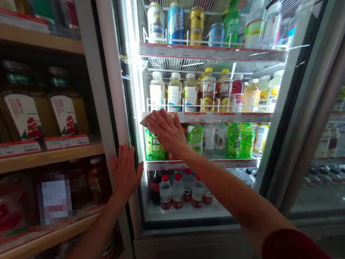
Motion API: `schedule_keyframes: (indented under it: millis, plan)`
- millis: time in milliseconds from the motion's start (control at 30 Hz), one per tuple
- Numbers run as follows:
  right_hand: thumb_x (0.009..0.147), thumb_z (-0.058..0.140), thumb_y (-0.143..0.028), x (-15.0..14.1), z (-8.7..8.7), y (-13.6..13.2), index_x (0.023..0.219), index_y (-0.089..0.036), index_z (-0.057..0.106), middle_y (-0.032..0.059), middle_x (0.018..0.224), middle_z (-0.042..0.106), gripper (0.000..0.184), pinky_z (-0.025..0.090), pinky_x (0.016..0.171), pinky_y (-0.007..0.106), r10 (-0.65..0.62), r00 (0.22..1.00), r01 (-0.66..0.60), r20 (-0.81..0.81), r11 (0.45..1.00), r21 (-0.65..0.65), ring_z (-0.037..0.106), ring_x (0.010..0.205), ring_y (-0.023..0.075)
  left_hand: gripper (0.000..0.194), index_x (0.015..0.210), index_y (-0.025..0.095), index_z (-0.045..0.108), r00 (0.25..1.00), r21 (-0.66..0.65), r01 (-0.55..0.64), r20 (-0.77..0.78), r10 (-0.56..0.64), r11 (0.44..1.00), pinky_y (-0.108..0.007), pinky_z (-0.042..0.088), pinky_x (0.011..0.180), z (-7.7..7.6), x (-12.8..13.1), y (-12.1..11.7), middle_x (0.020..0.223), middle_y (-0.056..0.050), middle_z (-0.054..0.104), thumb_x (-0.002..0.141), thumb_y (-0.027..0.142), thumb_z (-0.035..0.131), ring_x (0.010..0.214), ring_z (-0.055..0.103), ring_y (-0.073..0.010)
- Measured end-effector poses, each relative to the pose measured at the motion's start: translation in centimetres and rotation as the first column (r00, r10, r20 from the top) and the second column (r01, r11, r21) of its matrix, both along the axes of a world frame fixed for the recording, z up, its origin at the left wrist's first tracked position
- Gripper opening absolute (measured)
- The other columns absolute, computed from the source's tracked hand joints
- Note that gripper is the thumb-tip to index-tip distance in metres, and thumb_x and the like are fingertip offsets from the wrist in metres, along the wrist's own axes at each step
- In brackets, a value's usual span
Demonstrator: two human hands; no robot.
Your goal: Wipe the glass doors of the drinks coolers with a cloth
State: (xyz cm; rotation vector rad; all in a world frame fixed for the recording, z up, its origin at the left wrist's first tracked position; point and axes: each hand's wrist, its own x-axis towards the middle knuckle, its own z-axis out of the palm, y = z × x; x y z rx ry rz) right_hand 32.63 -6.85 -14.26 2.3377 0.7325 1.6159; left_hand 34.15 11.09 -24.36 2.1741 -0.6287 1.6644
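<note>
My right hand (168, 132) reaches to the left end of a refrigerator shelf edge (217, 117). Its fingers press on a pale, folded cloth (145, 117), of which only a corner pokes out at the left; most of it lies hidden under the palm. Just behind and below this hand is a green-labelled bottle (153, 145). Farther left, my left hand (125, 168) rests flat against the refrigerator's upright frame (118, 106), fingers stretched out and holding nothing.
Lit shelves hold cans (176, 23), tea bottles (174, 90) and red-capped bottles (177, 190). A wooden shelf unit (41, 157) with large jars (63, 103) stands on the left. A slanted door frame (304, 104) runs along the right, with another drinks cabinet beyond it.
</note>
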Motion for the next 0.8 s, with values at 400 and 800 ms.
schedule_keyframes:
  millis: [400,800]
  plan:
    - [0.085,0.043,-0.022,-2.1,3.0,-6.1,0.138,-0.023,0.03,0.0052,0.148,0.023,0.055,0.008,0.11,0.055,-0.149,0.981,0.104,0.125,0.945,0.31,0.008,0.139,0.0271,0.066,0.143,0.023,0.008,0.985,0.036,0.109,0.127,-0.112,0.993,-0.049,0.008,0.111,6.5,0.2,-5.1,0.15,-0.009,0.013,0.087,0.032,0.043,0.138,0.013,-0.024]
    - [0.086,0.035,-0.023,-4.6,1.5,-16.3,0.139,-0.018,0.029,0.0119,0.146,0.027,0.054,0.018,0.106,0.055,-0.357,0.899,0.156,0.253,0.801,0.578,0.014,0.138,0.0289,0.063,0.141,0.018,0.019,0.953,0.098,0.152,0.249,-0.172,0.984,-0.047,0.009,0.111,11.2,0.6,-9.8,0.146,-0.014,0.023,0.086,0.035,0.044,0.137,0.016,-0.0241]
